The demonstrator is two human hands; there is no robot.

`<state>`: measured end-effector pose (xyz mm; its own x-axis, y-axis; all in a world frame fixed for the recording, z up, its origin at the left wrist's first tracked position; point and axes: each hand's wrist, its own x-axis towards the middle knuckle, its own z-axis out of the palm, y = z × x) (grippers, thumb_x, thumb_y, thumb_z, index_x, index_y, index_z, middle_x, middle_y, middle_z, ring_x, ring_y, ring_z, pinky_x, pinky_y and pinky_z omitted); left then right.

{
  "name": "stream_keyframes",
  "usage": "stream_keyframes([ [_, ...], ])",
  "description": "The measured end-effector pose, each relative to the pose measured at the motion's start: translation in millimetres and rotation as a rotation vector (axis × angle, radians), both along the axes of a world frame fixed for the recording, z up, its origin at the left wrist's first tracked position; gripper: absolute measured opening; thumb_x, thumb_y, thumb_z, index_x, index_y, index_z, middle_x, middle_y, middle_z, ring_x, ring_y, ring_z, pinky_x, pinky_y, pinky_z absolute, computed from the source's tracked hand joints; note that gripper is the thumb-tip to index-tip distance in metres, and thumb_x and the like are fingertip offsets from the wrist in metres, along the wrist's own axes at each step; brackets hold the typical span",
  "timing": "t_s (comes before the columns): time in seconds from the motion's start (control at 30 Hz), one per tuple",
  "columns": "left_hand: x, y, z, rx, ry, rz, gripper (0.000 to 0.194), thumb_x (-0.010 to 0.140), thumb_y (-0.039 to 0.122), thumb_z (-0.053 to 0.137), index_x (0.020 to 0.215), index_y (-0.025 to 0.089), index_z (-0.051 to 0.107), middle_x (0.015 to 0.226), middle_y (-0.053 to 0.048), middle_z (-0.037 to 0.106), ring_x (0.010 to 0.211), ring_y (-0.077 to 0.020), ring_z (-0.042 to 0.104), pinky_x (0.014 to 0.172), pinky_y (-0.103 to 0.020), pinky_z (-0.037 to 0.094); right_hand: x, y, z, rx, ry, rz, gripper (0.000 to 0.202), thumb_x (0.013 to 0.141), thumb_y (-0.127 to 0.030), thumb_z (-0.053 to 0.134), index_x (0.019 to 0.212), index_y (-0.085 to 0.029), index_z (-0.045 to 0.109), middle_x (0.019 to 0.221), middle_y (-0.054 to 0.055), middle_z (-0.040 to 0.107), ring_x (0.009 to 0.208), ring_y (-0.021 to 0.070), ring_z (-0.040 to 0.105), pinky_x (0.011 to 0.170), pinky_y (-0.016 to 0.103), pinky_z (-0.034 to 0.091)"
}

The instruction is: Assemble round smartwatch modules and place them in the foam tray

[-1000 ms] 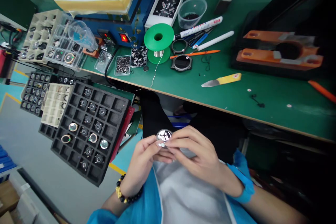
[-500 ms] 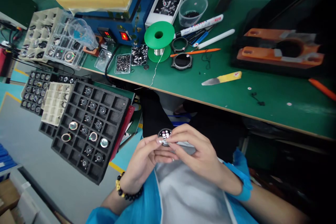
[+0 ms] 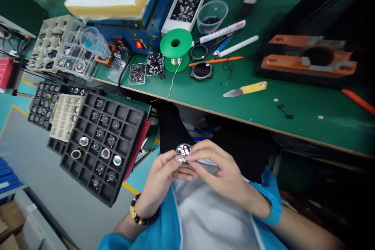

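Note:
A round smartwatch body with a lit face showing white digits is held above my lap, just below the bench edge. My left hand grips it from the left, thumb on its lower rim and fingers underneath. My right hand closes over its right side, with thumb and fingertips pinched at the rim. Those fingers cover part of the watch's right edge. Left of my hands, a black compartment tray carries several round watch bodies, some dark and some gold-rimmed.
On the green bench stand a green solder spool, a yellow-handled blade, pens, watch housings and boxes of small screws. A blue machine is behind them. An orange fixture sits at the right.
The lit watch face shows different, larger digits now. Both hands keep nearly the same hold, and the whole view has shifted slightly.

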<state>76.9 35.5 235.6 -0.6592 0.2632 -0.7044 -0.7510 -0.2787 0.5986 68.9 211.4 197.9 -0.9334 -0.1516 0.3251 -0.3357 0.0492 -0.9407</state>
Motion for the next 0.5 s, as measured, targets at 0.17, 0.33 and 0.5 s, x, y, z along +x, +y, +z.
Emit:
stream_keyframes([
  [0.17, 1.0, 1.3, 0.8, -0.076, 0.053, -0.039, 0.040, 0.088, 0.050, 0.079, 0.097, 0.012, 0.072, 0.095, -0.014, 0.080, 0.084, -0.0270, 0.079, 0.071, -0.031, 0.066, 0.5, 3.1, -1.9, -0.006, 0.010, -0.007, 0.019, 0.094, -0.006, 0.065, 0.104, -0.021, 0.072, 0.097, 0.005, 0.071, 0.090, 0.0152, 0.071, 0.078, 0.026, 0.063],
  [0.33, 1.3, 2.2, -0.6, -0.106, 0.078, -0.072, 0.037, 0.091, 0.049, 0.076, 0.097, 0.013, 0.071, 0.095, -0.013, 0.080, 0.083, -0.0256, 0.079, 0.072, -0.030, 0.065, 1.8, 5.6, -4.3, -0.020, 0.000, 0.005, 0.019, 0.094, -0.005, 0.065, 0.105, -0.020, 0.070, 0.099, 0.004, 0.070, 0.092, 0.0138, 0.070, 0.080, 0.024, 0.061],
  [0.5, 1.5, 2.7, -2.0, -0.128, 0.097, -0.089, 0.036, 0.092, 0.048, 0.074, 0.099, 0.013, 0.071, 0.095, -0.011, 0.079, 0.084, -0.0245, 0.079, 0.074, -0.030, 0.065, 2.4, 6.9, -6.2, -0.031, -0.004, 0.007, 0.021, 0.094, -0.004, 0.065, 0.107, -0.020, 0.070, 0.100, 0.005, 0.069, 0.093, 0.0136, 0.069, 0.080, 0.024, 0.061],
])
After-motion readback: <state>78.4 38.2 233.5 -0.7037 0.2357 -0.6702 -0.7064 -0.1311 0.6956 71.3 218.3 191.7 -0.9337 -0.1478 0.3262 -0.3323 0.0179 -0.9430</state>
